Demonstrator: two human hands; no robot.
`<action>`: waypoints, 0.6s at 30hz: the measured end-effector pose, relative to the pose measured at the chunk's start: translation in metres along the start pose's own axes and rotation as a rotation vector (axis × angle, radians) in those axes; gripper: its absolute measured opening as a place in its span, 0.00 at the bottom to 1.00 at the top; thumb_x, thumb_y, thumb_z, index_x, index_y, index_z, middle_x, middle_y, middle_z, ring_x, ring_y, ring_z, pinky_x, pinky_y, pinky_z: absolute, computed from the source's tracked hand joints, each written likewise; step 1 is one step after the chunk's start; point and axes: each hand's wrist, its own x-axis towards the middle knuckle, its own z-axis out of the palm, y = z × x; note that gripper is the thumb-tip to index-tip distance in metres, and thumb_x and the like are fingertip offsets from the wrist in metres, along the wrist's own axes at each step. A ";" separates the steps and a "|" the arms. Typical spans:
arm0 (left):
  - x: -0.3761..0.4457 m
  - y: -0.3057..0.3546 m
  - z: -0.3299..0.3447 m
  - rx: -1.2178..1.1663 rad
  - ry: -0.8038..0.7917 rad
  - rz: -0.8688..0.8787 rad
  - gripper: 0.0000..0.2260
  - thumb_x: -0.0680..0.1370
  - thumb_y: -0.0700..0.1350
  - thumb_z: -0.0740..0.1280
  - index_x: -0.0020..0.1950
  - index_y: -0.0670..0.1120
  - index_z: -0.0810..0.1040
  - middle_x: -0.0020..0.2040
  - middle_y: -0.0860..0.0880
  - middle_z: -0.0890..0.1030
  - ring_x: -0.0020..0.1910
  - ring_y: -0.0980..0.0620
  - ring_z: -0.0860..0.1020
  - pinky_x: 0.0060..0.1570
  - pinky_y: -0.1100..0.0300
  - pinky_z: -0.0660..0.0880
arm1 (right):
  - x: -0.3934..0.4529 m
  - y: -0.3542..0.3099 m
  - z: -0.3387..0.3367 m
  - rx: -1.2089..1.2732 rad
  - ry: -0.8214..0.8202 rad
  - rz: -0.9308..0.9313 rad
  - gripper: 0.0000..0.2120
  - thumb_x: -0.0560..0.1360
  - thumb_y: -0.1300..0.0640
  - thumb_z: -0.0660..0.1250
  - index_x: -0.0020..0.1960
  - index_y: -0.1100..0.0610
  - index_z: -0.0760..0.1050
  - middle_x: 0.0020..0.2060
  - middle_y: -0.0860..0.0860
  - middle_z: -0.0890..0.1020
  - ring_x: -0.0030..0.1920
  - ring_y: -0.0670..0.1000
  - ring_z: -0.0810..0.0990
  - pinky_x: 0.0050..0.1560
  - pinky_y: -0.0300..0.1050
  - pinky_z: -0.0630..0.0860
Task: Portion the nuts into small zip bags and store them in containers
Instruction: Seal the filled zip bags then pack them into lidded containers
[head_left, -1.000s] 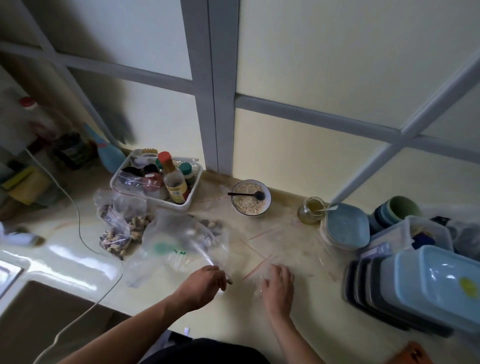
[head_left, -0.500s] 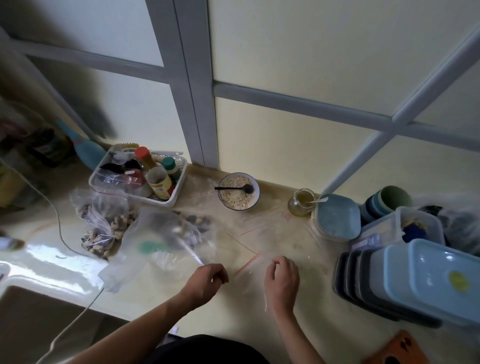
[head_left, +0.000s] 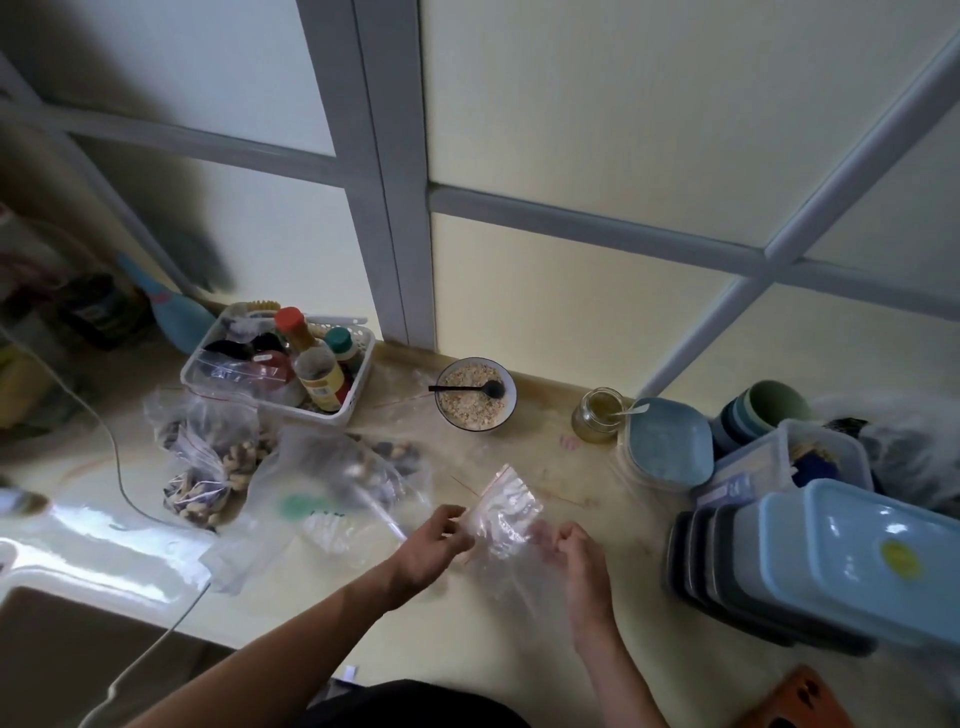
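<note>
Head view: both hands hold a small zip bag (head_left: 506, 506) up off the countertop (head_left: 363, 618). The left hand (head_left: 436, 543) pinches the bag's left edge; the right hand (head_left: 574, 545), fingers curled, grips clear plastic at the bag's lower right (its outline blurs there). Bags of nuts (head_left: 215, 467) lie at ten o'clock from the hands, near a white basket (head_left: 291, 400). A bowl (head_left: 475, 392) sits at twelve o'clock, stacked containers (head_left: 810, 561) at three o'clock.
</note>
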 end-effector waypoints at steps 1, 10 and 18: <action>-0.002 0.001 -0.002 -0.001 -0.018 -0.015 0.26 0.70 0.54 0.66 0.68 0.53 0.70 0.57 0.52 0.77 0.52 0.56 0.77 0.46 0.63 0.72 | -0.001 0.000 0.000 -0.002 0.002 0.023 0.09 0.71 0.56 0.61 0.33 0.54 0.68 0.37 0.55 0.80 0.43 0.55 0.77 0.45 0.50 0.69; -0.023 -0.004 -0.020 -0.276 -0.262 -0.160 0.26 0.71 0.58 0.68 0.67 0.50 0.77 0.63 0.52 0.82 0.62 0.53 0.79 0.66 0.50 0.74 | -0.014 -0.003 0.011 0.190 -0.257 0.257 0.10 0.77 0.64 0.52 0.40 0.60 0.69 0.38 0.64 0.80 0.32 0.56 0.80 0.34 0.47 0.77; -0.048 -0.014 -0.042 -0.375 -0.372 -0.149 0.22 0.77 0.50 0.70 0.68 0.42 0.78 0.54 0.48 0.82 0.50 0.47 0.80 0.55 0.57 0.75 | -0.018 -0.011 0.029 -0.193 -0.460 0.143 0.11 0.77 0.64 0.56 0.38 0.60 0.72 0.33 0.61 0.83 0.20 0.53 0.68 0.24 0.39 0.65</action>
